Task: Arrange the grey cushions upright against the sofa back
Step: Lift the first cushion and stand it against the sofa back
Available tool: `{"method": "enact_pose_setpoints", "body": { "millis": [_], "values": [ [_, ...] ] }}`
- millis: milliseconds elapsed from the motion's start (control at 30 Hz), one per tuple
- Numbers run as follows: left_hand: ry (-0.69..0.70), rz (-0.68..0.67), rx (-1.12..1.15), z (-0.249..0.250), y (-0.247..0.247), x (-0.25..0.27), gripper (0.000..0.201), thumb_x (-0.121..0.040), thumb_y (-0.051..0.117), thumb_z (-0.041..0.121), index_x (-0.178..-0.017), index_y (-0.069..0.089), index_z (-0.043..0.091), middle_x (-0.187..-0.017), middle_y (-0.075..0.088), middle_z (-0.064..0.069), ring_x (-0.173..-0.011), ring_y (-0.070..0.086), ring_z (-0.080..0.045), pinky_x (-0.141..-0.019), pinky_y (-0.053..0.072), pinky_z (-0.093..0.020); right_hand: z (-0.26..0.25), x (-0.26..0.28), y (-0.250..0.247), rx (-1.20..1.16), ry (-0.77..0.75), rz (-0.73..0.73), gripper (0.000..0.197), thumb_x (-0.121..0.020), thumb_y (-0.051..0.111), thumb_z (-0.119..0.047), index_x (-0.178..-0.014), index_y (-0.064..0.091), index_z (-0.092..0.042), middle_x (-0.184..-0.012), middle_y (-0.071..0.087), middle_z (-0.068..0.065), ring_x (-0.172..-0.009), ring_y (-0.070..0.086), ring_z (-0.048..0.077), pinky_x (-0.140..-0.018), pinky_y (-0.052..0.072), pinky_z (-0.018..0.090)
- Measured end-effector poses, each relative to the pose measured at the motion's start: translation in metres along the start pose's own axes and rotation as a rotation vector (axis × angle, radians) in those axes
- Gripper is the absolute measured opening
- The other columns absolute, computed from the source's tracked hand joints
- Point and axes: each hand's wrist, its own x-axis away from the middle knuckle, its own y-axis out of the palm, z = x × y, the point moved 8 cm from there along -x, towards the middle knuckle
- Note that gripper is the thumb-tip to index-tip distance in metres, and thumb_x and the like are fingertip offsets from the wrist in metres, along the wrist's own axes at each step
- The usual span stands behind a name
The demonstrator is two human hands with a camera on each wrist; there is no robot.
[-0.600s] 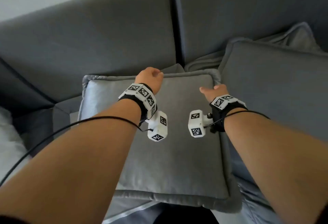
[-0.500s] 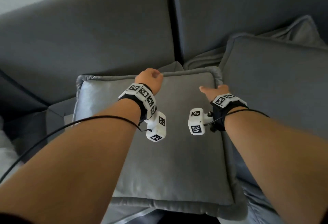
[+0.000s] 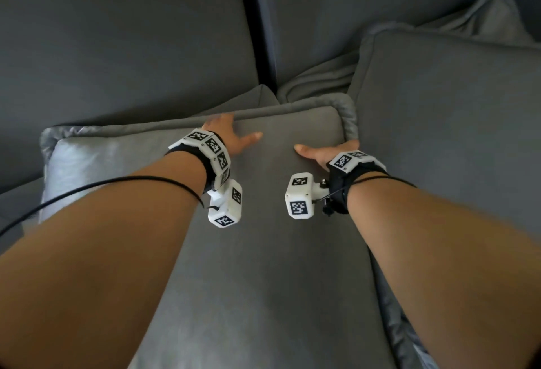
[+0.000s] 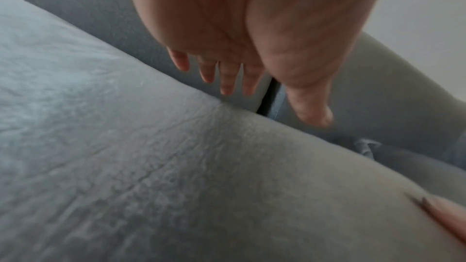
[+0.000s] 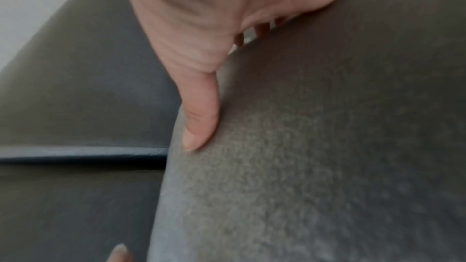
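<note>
A square grey cushion (image 3: 263, 251) with a piped edge lies tilted in front of the sofa back (image 3: 131, 32). My left hand (image 3: 235, 134) is at the middle of its top edge. Its thumb rests on the face, and in the left wrist view the fingers (image 4: 227, 79) reach straight past the edge over the cushion (image 4: 151, 166). My right hand (image 3: 325, 153) grips the top right corner. The thumb (image 5: 199, 123) lies on the cushion (image 5: 327, 146), and the fingers curl behind the rim. A second grey cushion (image 3: 453, 122) leans against the sofa back at the right.
A folded grey throw (image 3: 319, 79) is bunched between the two cushions at the foot of the sofa back. A dark gap (image 3: 254, 17) splits the two back sections. The corner of another cushion (image 3: 494, 14) shows at the upper right. Black cables run along both forearms.
The cushion's top edge has come nearer the sofa back. My left hand has opened from a fist, thumb now on the face. The right hand has shifted onto the top right corner.
</note>
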Motion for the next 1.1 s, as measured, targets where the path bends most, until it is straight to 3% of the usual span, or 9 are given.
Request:
{"method": "enact_pose_setpoints", "body": {
  "millis": [200, 300, 400, 533, 600, 700, 900, 1033, 1100],
  "values": [
    [-0.021, -0.09, -0.215, -0.018, 0.027, -0.012, 0.116, -0.06, 0.055, 0.086, -0.15, 0.025, 0.019, -0.155, 0.032, -0.008, -0.141, 0.034, -0.03, -0.117, 0.024, -0.052, 0.001, -0.012, 0.006, 0.099, 0.012, -0.085, 0.141, -0.04, 0.08, -0.072, -0.151, 0.014, -0.016, -0.152, 0.035, 0.012, -0.133, 0.042, 0.037, -0.106, 0.038, 0.048],
    [-0.032, -0.112, -0.198, -0.019, 0.023, -0.011, 0.117, -0.058, 0.06, 0.083, -0.151, 0.025, 0.02, -0.154, 0.032, -0.008, -0.139, 0.037, -0.031, -0.115, 0.03, -0.048, 0.007, -0.012, 0.003, 0.098, -0.016, -0.151, 0.111, -0.05, 0.082, -0.064, -0.139, 0.042, -0.012, -0.135, 0.055, 0.01, -0.106, 0.059, 0.032, -0.083, 0.044, 0.035],
    [-0.006, -0.121, -0.221, -0.017, 0.018, -0.007, 0.121, -0.055, 0.062, 0.084, -0.151, 0.022, 0.022, -0.155, 0.032, -0.009, -0.138, 0.039, -0.032, -0.113, 0.035, -0.049, 0.009, -0.007, 0.005, -0.001, -0.04, -0.202, 0.092, -0.059, 0.083, -0.053, -0.132, 0.051, -0.008, -0.117, 0.065, 0.009, -0.085, 0.062, 0.026, -0.079, 0.048, 0.033],
    [-0.013, -0.117, -0.21, -0.014, -0.003, 0.007, 0.123, -0.056, 0.068, 0.078, -0.152, 0.016, 0.024, -0.158, 0.026, -0.009, -0.142, 0.033, -0.032, -0.114, 0.033, -0.048, 0.0, 0.012, 0.003, -0.13, -0.049, -0.208, 0.1, -0.044, 0.087, -0.051, -0.129, 0.051, -0.012, -0.109, 0.064, 0.006, -0.088, 0.066, 0.029, -0.086, 0.053, 0.039],
    [-0.023, -0.102, -0.227, -0.014, -0.025, 0.019, 0.126, -0.052, 0.069, 0.078, -0.152, 0.014, 0.024, -0.158, 0.025, -0.01, -0.143, 0.031, -0.032, -0.114, 0.033, -0.048, -0.01, 0.025, 0.0, -0.197, -0.07, -0.209, 0.11, -0.034, 0.089, -0.048, -0.131, 0.05, -0.013, -0.121, 0.064, 0.008, -0.101, 0.065, 0.034, -0.094, 0.052, 0.046],
    [-0.041, -0.047, -0.275, -0.016, -0.066, 0.034, 0.135, -0.036, 0.063, 0.086, -0.15, 0.019, 0.028, -0.152, 0.037, -0.008, -0.138, 0.038, -0.033, -0.108, 0.039, -0.051, -0.042, 0.057, -0.011, -0.266, -0.169, -0.217, 0.098, -0.046, 0.091, -0.04, -0.13, 0.051, -0.01, -0.126, 0.062, 0.009, -0.108, 0.063, 0.032, -0.098, 0.05, 0.042],
    [-0.101, 0.154, -0.198, -0.026, -0.171, 0.097, 0.13, -0.048, 0.078, 0.072, -0.152, 0.017, 0.021, -0.153, 0.029, -0.014, -0.138, 0.035, -0.037, -0.111, 0.036, -0.051, -0.115, 0.144, -0.039, -0.364, -0.421, -0.304, 0.08, -0.062, 0.088, -0.026, -0.13, 0.052, -0.007, -0.127, 0.062, 0.009, -0.112, 0.062, 0.029, -0.091, 0.048, 0.03],
    [-0.082, 0.284, -0.07, -0.038, -0.235, 0.142, 0.146, -0.047, 0.083, 0.065, -0.154, -0.003, 0.019, -0.162, 0.007, -0.01, -0.15, 0.011, -0.032, -0.121, 0.018, -0.05, -0.151, 0.201, -0.065, -0.457, -0.548, -0.357, 0.046, -0.055, 0.09, -0.009, -0.093, 0.064, -0.011, -0.098, 0.071, 0.008, -0.098, 0.067, 0.031, -0.094, 0.052, 0.043],
    [-0.071, 0.316, -0.021, -0.038, -0.257, 0.163, 0.143, -0.05, 0.085, 0.06, -0.154, -0.006, 0.022, -0.161, 0.015, -0.008, -0.149, 0.014, -0.03, -0.121, 0.012, -0.051, -0.164, 0.223, -0.076, -0.524, -0.596, -0.411, 0.038, -0.056, 0.087, 0.001, -0.077, 0.06, -0.016, -0.084, 0.069, 0.006, -0.093, 0.068, 0.032, -0.091, 0.054, 0.047]
  ]
}}
